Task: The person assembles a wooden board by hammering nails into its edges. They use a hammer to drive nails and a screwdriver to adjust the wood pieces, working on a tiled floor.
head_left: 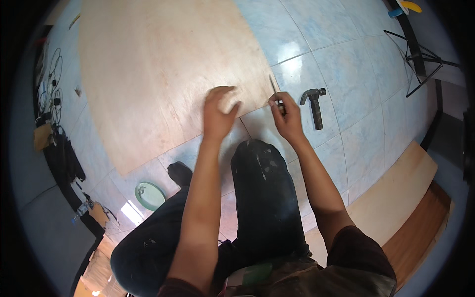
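Note:
A large pale plywood sheet (163, 64) lies flat on the tiled floor before me. Over its near right part is my left hand (218, 113), fingers curved and thumb held apart, with nothing in it. At the sheet's near right corner, my right hand (287, 118) is closed around a slim tool with a thin metal shaft (272, 84). The shaft points away from me along the sheet's right edge; fingers cover most of the handle, so its exact kind is unclear. A claw hammer (315, 109) with a dark handle rests on the tiles right of that hand.
A green-rimmed round dish (149, 195) sits on the floor left of my foot (180, 173). Cables (56, 94) and dark cloth line the left wall. A black metal stand (423, 62) is at far right, and another board (396, 193) lies lower right.

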The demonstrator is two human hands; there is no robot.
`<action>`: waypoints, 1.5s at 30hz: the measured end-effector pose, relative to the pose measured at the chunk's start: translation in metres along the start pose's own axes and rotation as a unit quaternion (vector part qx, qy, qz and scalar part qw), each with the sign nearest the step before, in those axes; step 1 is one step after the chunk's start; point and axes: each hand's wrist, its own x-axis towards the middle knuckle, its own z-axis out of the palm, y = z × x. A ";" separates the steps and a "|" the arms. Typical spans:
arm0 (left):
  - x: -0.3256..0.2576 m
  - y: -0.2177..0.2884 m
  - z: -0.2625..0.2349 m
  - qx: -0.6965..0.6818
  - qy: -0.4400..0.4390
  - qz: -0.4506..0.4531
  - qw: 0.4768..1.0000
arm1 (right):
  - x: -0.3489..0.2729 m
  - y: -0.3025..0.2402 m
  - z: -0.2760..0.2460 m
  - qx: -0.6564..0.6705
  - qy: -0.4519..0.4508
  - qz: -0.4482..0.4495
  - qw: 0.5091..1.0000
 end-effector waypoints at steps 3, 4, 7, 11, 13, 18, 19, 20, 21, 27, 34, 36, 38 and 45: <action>-0.023 -0.024 0.040 0.077 -0.112 -0.036 0.990 | -0.003 0.038 0.032 0.003 -0.040 0.012 0.999; -0.027 -0.028 0.048 0.104 -0.127 -0.035 0.986 | -0.003 0.046 0.036 -0.006 -0.035 -0.005 0.999; -0.034 -0.047 0.055 0.113 -0.144 -0.038 0.982 | -0.002 0.060 0.043 -0.023 -0.041 -0.037 0.998; -0.034 -0.060 0.058 0.103 -0.144 -0.025 0.984 | -0.005 0.071 0.041 -0.071 -0.087 -0.042 0.993; -0.035 -0.062 0.060 0.101 -0.140 -0.020 0.985 | -0.007 0.076 0.043 -0.098 -0.092 -0.046 0.990; -0.035 -0.062 0.060 0.090 -0.132 -0.024 0.987 | -0.006 0.082 0.052 -0.085 -0.100 -0.055 0.990; -0.035 -0.063 0.060 0.094 -0.130 -0.024 0.987 | -0.006 0.083 0.052 -0.093 -0.102 -0.058 0.989; -0.035 -0.064 0.060 0.093 -0.128 -0.024 0.987 | -0.006 0.084 0.051 -0.102 -0.105 -0.061 0.987; -0.034 -0.064 0.061 0.092 -0.125 -0.024 0.988 | -0.005 0.084 0.051 -0.110 -0.106 -0.064 0.986; -0.033 -0.063 0.061 0.092 -0.125 -0.023 0.988 | -0.003 0.084 0.051 -0.134 -0.118 -0.066 0.982; -0.034 -0.063 0.061 0.093 -0.125 -0.022 0.987 | 0.000 0.085 0.049 -0.157 -0.134 -0.081 0.975; -0.034 -0.064 0.061 0.093 -0.122 -0.020 0.988 | 0.003 0.083 0.047 -0.167 -0.143 -0.087 0.972; -0.035 -0.065 0.061 0.090 -0.120 -0.022 0.988 | 0.003 0.083 0.048 -0.165 -0.138 -0.091 0.972; -0.035 -0.054 0.066 0.083 -0.097 -0.050 0.991 | -0.008 0.098 0.047 -0.185 -0.116 -0.111 0.970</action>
